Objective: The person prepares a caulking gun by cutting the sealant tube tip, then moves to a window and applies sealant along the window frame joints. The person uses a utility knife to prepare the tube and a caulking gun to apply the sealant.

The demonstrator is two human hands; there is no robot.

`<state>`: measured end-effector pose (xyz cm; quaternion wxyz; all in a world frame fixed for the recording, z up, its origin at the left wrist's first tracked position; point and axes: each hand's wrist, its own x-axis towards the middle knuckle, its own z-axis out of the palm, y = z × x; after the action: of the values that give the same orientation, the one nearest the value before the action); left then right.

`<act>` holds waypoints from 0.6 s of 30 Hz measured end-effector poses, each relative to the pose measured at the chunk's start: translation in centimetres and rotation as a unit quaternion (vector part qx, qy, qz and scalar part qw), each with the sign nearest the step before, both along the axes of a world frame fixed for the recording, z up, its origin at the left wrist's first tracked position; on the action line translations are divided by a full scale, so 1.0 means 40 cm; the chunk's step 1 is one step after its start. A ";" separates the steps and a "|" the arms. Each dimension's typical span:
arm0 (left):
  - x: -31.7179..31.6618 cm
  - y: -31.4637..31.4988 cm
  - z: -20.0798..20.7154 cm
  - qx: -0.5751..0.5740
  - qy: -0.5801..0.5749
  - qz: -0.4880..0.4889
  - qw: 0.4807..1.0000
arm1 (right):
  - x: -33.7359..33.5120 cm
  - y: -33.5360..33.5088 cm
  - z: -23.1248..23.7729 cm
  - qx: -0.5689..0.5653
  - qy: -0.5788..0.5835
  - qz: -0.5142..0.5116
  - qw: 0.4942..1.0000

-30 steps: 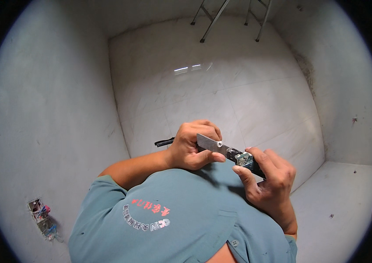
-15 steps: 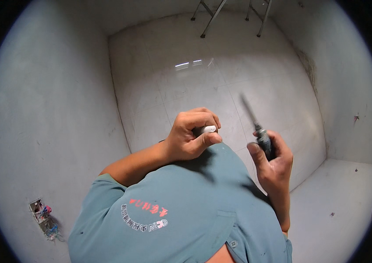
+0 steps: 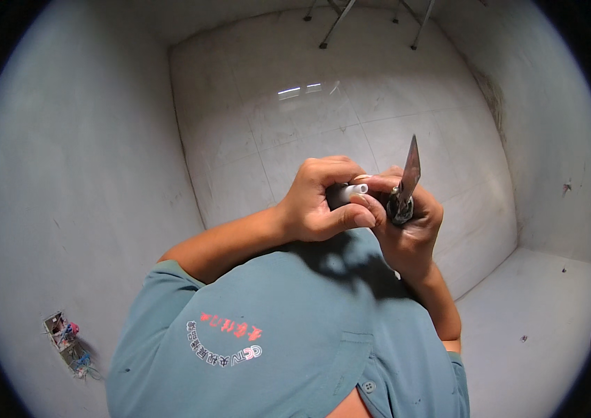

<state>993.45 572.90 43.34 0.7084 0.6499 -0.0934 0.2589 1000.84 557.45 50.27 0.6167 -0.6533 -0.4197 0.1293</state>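
Bare grey room, tiled floor (image 3: pixel 281 132), plain walls. Left to right.

Low on the left wall (image 3: pixel 86 174): open wall box (image 3: pixel 65 346). Contents: loose wires (image 3: pixel 82 360), pink and blue ones showing, some hanging out past its lower edge. Can't tell if ends are capped. Risk there: an arm or tool snagging the wires; cause would be the missing cover. Well apart from the hands now.

Left hand (image 3: pixel 314 198): closed around a white tube (image 3: pixel 356 190), open end sticking out right, past the thumb. Tube is held in the air over the floor's near part, not set down. It's hollow at the mouth; can't see what's inside, if anything. Could slip or twist if the grip is loose; most of it is hidden in the fist.

Right hand (image 3: pixel 415 237): gripping a knife (image 3: pixel 411 168) by the handle, blade up, pointing at the floor's far edge. Thumb and forefinger sit right by the tube mouth; touching or not, can't tell. Main risk: a cut, if the wrist rolls left and swings the bare blade at the left fingers. Cause: both hands crowded together.

Ladder (image 3: pixel 338 24) feet at the floor's far edge, well clear.
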 end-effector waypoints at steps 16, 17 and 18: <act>-0.004 -0.001 0.017 0.041 -0.006 -0.041 0.998 | 0.015 -0.002 -0.032 0.077 -0.128 0.005 0.989; -0.006 -0.003 0.020 0.042 -0.009 -0.041 0.998 | 0.016 -0.003 -0.030 0.079 -0.132 0.006 0.988; -0.008 -0.004 0.023 0.041 -0.009 -0.044 0.998 | 0.017 -0.003 -0.029 0.085 -0.132 0.005 0.988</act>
<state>993.13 572.75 44.25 0.6911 0.6714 -0.1384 0.2291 1001.50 557.34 49.09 0.6081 -0.6078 -0.5106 0.0090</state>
